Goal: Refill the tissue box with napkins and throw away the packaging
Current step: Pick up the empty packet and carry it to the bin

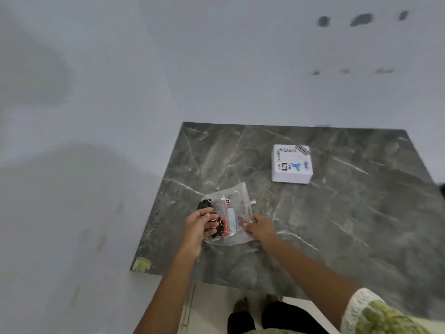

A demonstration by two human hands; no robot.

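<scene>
A clear plastic napkin packaging (232, 208) with red and black print lies crumpled near the left front of the dark marble table (337, 225). My left hand (199, 225) grips its left edge, fingers curled over the plastic. My right hand (261, 226) pinches its right edge. Whether napkins are inside the wrapper is unclear. A white square tissue box (291, 165) with blue print stands farther back on the table, to the right of both hands and well apart from them.
The table's left edge and front edge are close to my hands, with a patch of greenish tape (142, 263) on the front left corner. White wall and pale floor surround the table. My feet (243, 304) show below the front edge.
</scene>
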